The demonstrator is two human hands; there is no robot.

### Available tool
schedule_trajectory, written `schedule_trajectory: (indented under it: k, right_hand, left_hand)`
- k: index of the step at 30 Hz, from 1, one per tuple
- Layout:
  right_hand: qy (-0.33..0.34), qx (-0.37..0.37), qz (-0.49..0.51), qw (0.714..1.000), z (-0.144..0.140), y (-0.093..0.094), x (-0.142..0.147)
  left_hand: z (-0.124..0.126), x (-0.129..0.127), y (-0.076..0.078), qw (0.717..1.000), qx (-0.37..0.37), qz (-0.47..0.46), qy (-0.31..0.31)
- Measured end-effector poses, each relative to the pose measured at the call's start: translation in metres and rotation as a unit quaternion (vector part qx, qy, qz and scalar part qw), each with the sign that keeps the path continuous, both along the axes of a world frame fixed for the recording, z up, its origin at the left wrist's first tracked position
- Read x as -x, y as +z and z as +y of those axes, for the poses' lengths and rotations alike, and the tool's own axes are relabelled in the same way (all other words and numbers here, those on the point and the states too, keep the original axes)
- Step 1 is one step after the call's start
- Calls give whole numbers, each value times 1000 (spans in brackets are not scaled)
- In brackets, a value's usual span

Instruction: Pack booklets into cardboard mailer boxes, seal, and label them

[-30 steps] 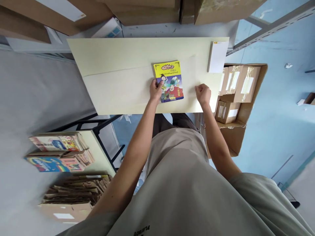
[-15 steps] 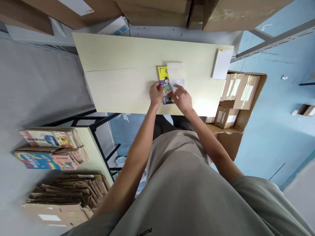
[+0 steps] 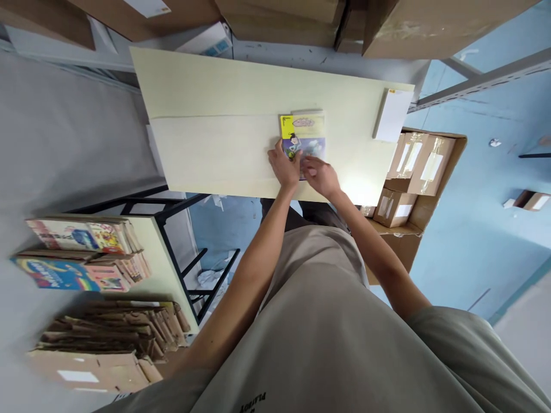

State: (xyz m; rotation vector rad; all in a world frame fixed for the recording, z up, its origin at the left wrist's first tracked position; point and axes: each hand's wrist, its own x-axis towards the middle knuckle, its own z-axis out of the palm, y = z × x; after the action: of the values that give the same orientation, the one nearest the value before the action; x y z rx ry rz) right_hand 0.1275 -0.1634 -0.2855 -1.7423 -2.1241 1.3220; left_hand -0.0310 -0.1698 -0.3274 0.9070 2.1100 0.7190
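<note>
A small book or card set with a yellow and purple cartoon cover (image 3: 287,127) lies on the cream tabletop (image 3: 215,143). Over its right part is a thin see-through sheet (image 3: 313,127), with the printing showing faintly through it. My left hand (image 3: 284,166) rests on the lower left of the cover, thumb and fingers apart, pressing it down. At the lower edge of the sheet, my right hand (image 3: 321,175) has its fingers curled and closed at the sheet; its fingertips are partly hidden.
A white box (image 3: 394,115) stands at the table's right end. Brown cartons (image 3: 279,23) line the shelf behind. Below right, a large open carton (image 3: 454,152) holds smaller boxes. To the left, books (image 3: 64,272) and folded cardboard (image 3: 107,338) are stacked on a side table.
The sheet, white and lifted before, now lies flatter with the cover showing through. My left hand has moved right from the book's edge onto the cover, close to my right hand.
</note>
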Motion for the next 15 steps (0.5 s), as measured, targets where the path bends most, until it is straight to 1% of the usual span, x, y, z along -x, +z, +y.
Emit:
schedule_trajectory:
  k: [3,4,6,9,11,13,15]
  right_hand:
    - [-96,-14,-10,995,30,-13,-19]
    - [-126,-14,-18,992,42,-19,-21]
    - [-165,-2,-40,985,64,-32,-20]
    - [-191,29,-64,979,87,-45,-10]
    - [-199,52,-55,977,94,-47,-5]
    - [-200,70,-44,976,96,-45,-4]
    - [-197,77,-38,977,98,-42,-6]
  left_hand:
    - [-3,1,-13,999,19,35,-10]
    - [-4,1,-17,999,20,41,-8]
    - [-5,2,-22,999,16,50,5]
    - [-6,3,-27,999,11,40,17]
    - [-7,6,-27,999,0,28,16]
    - [-10,8,-24,999,-21,24,-2]
    - [-17,8,-17,997,-48,37,-49]
